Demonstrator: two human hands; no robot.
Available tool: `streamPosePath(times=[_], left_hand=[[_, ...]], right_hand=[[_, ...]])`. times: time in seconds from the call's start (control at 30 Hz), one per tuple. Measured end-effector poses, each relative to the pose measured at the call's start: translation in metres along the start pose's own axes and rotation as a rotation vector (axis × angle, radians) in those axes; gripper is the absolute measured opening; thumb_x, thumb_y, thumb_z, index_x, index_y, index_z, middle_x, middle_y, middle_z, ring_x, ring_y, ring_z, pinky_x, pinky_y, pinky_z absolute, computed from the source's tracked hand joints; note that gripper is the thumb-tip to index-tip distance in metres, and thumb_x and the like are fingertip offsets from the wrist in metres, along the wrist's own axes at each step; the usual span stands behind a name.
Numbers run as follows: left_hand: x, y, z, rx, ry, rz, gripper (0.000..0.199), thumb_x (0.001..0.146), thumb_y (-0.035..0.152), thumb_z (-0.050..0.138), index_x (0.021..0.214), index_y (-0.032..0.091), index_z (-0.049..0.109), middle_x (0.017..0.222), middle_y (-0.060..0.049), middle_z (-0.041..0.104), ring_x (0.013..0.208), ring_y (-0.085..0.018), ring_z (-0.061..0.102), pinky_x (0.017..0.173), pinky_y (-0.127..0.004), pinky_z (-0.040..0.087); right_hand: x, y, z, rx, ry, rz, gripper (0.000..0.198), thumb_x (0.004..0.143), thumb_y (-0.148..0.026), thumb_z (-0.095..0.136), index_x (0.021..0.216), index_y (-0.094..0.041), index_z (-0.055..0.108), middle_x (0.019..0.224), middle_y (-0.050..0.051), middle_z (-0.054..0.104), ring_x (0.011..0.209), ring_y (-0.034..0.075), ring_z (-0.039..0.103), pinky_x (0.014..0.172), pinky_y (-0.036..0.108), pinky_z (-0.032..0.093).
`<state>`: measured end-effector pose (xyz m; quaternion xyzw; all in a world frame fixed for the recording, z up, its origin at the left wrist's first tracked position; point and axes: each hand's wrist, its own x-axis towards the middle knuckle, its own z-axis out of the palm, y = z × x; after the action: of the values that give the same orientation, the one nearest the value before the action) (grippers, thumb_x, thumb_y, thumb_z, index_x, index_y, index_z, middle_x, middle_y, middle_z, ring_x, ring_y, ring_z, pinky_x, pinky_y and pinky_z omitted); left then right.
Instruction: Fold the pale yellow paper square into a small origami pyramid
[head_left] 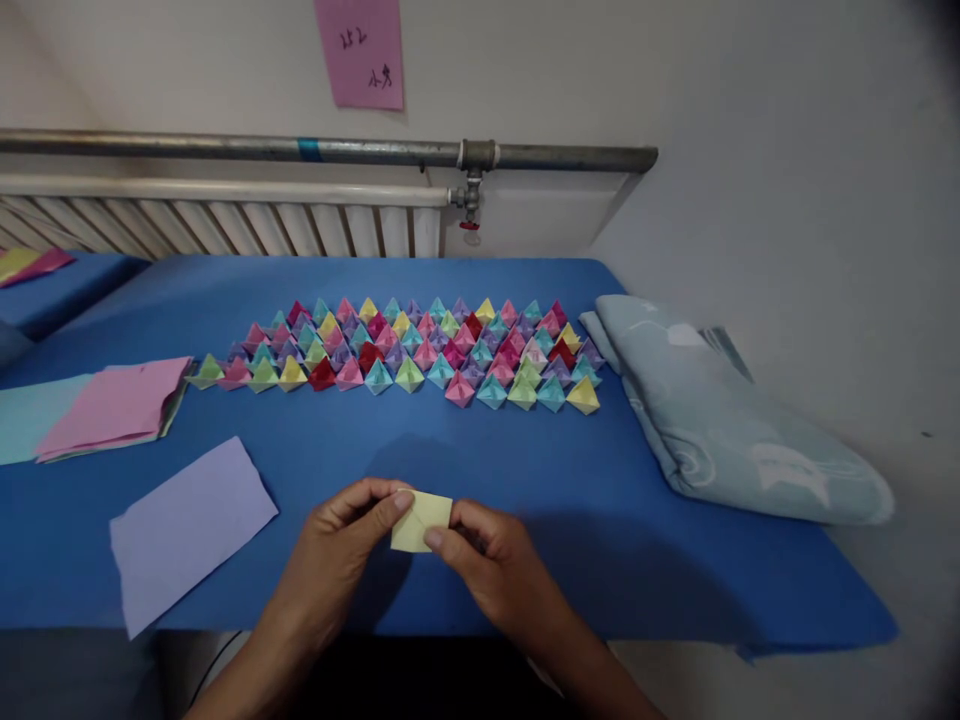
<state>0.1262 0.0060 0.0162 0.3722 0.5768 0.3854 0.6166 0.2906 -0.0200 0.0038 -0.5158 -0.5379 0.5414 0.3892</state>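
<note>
Between my two hands is a small square of folded yellow paper [424, 522], creased across its face and held above the blue surface. My left hand [352, 530] pinches its upper left corner between thumb and fingers. At the lower right, the thumb of my right hand [484, 550] presses on the paper while the fingers sit behind it, partly hidden. Beyond the hands stand several rows of small folded paper boats [409, 375] in pink, blue, green, yellow, red and purple. A lavender sheet of paper [191, 530] lies to the left of my left hand.
Pink paper sheets [120, 405] and a light blue sheet [37, 418] lie at the left of the blue surface [600, 580]. A folded grey-green cloth [720, 420] rests at the right. Behind are a radiator [262, 225], a pipe [225, 147] and a wall.
</note>
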Motion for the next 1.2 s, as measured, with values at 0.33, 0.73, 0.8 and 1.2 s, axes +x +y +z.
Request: streamPosePath(times=[0.33,0.73,0.8,1.2], left_hand=[[0.006,-0.006,-0.003,0.106,-0.001,0.132,0.031,0.069,0.049,0.076,0.075,0.02,0.073,0.072,0.0,0.068,0.068,-0.014,0.055,0.064,-0.024,0.045],[0.009,-0.001,0.0,0.158,-0.023,0.222,0.029,0.07,0.048,0.071,0.075,0.02,0.073,0.071,-0.001,0.068,0.067,-0.016,0.056,0.063,-0.026,0.045],[0.009,-0.001,0.001,0.147,-0.02,0.25,0.027,0.071,0.046,0.07,0.071,0.019,0.072,0.069,-0.001,0.067,0.066,-0.015,0.056,0.062,-0.026,0.045],[0.01,-0.015,-0.026,0.279,-0.007,0.467,0.022,0.081,0.036,0.063,0.091,0.018,0.071,0.086,-0.005,0.069,0.078,-0.017,0.063,0.073,-0.029,0.05]], right_hand=[[0.007,0.009,0.004,0.018,-0.032,0.07,0.019,0.08,-0.032,0.055,0.067,-0.019,0.056,0.058,-0.005,0.045,0.055,0.01,0.038,0.052,0.022,0.031],[0.006,0.011,0.004,0.045,-0.026,0.058,0.014,0.078,-0.032,0.055,0.072,-0.02,0.06,0.058,-0.005,0.047,0.053,0.01,0.039,0.052,0.022,0.032],[0.006,0.01,0.005,-0.001,-0.012,0.038,0.015,0.078,-0.032,0.056,0.073,-0.019,0.062,0.061,-0.004,0.049,0.057,0.011,0.041,0.055,0.022,0.035],[0.008,0.008,0.012,-0.092,-0.008,0.057,0.026,0.078,-0.043,0.059,0.064,-0.021,0.059,0.056,-0.004,0.043,0.051,0.012,0.037,0.046,0.021,0.031]])
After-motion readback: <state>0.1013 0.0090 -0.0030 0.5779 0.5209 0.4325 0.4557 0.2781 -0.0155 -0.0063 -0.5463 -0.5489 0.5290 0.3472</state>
